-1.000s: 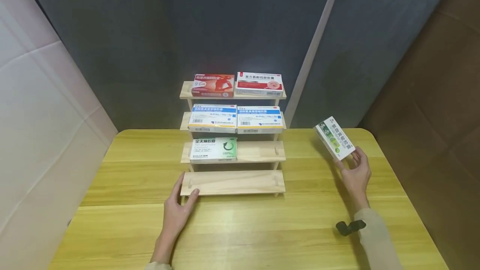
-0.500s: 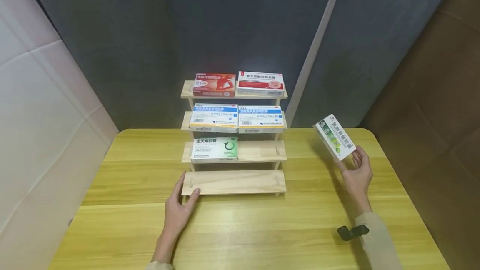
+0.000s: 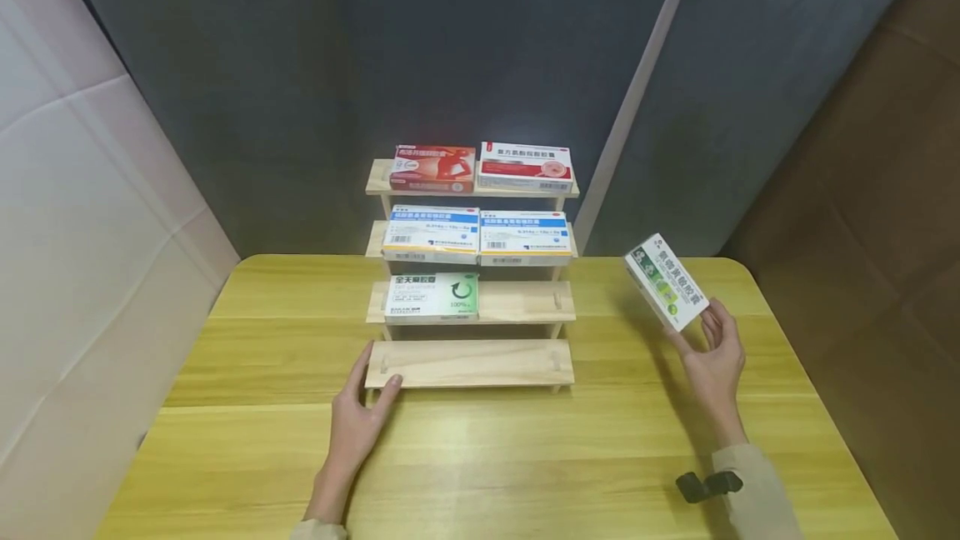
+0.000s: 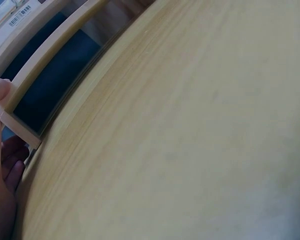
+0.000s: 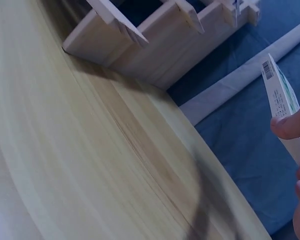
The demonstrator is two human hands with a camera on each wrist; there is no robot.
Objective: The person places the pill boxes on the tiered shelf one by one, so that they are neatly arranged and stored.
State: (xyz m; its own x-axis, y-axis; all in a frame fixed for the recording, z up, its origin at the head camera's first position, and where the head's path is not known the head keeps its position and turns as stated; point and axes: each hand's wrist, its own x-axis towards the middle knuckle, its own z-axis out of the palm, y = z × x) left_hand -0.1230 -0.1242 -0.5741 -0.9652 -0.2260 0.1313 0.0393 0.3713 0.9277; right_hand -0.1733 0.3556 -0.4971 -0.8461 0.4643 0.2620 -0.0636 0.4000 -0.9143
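Observation:
My right hand (image 3: 716,361) holds a white and green medicine box (image 3: 666,282) by its lower end, tilted above the table to the right of the rack. In the right wrist view the thumb lies against the narrow printed side of the box (image 5: 277,92). With my left hand (image 3: 356,419) I grip the left end of the lowest step of a wooden tiered rack (image 3: 472,363). The thumb rests on the step's front corner, and the fingers (image 4: 12,160) are around its side. A green and white medicine box (image 3: 431,297) lies on the left half of the second step up.
Two blue and white boxes, left (image 3: 431,233) and right (image 3: 525,237), lie side by side one step higher. On the top step are a red box (image 3: 433,168) and a white and red box (image 3: 525,165). A grey curtain (image 3: 480,40) hangs behind the wooden table (image 3: 480,473).
The box in my right hand has dipped slightly down and to the left. My left hand stays on the rack, and the head view has shifted a little.

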